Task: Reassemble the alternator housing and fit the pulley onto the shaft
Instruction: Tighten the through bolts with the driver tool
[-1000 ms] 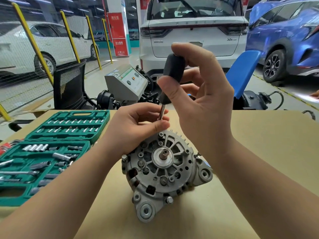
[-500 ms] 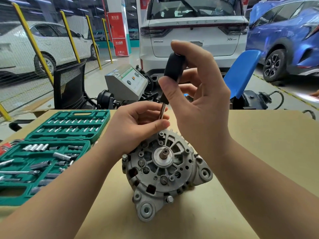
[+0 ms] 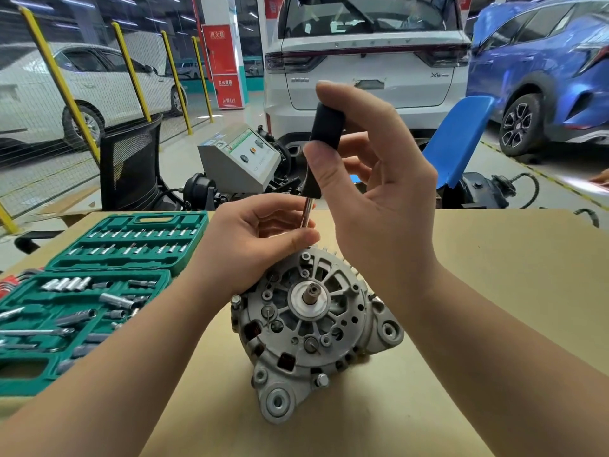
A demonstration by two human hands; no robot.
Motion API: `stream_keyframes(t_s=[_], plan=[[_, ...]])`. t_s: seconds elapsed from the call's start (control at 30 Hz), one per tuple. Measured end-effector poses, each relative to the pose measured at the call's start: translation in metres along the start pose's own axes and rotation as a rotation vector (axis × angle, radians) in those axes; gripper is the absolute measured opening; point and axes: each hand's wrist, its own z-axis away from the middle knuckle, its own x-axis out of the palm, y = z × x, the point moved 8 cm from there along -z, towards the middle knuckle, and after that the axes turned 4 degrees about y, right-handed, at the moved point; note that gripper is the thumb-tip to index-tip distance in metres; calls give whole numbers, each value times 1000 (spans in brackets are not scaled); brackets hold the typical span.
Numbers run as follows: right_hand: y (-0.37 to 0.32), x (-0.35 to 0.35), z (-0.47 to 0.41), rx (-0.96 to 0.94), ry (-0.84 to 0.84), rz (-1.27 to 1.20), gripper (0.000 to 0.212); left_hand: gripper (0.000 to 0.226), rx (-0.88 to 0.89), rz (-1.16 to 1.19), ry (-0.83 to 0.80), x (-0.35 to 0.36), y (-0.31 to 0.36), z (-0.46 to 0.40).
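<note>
On the tan bench (image 3: 494,291) in front of us stands one alternator (image 3: 313,324), housing halves already joined, its bare shaft (image 3: 311,293) facing up; we see no pulley, so that fitting remains. Our left hand (image 3: 257,245) steadies the housing's upper edge and pinches the shank of one screwdriver (image 3: 324,133), whose black handle our right hand (image 3: 379,192) grips. One green socket case (image 3: 99,291) lies open at left.
</note>
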Motion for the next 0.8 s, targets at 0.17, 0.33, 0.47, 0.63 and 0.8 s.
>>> stream_keyframes(t_s=[0.17, 0.33, 0.47, 0.63, 0.8], plan=[[1, 1, 3, -23, -46, -105, 42, 25, 6, 13, 9, 0, -4, -3], [3, 3, 2, 14, -40, -65, 49, 20, 29, -22, -56, 3, -2, -2], [4, -1, 0, 33, -5, -26, 49, 19, -5, 4, -41, 4, -2, 0], [-2, 2, 2, -45, -8, -6, 48, 22, 1, -80, 3, -2, -4, -3], [1, 6, 6, -44, -37, -19, 53, 25, 25, -115, -9, -1, -3, -3]])
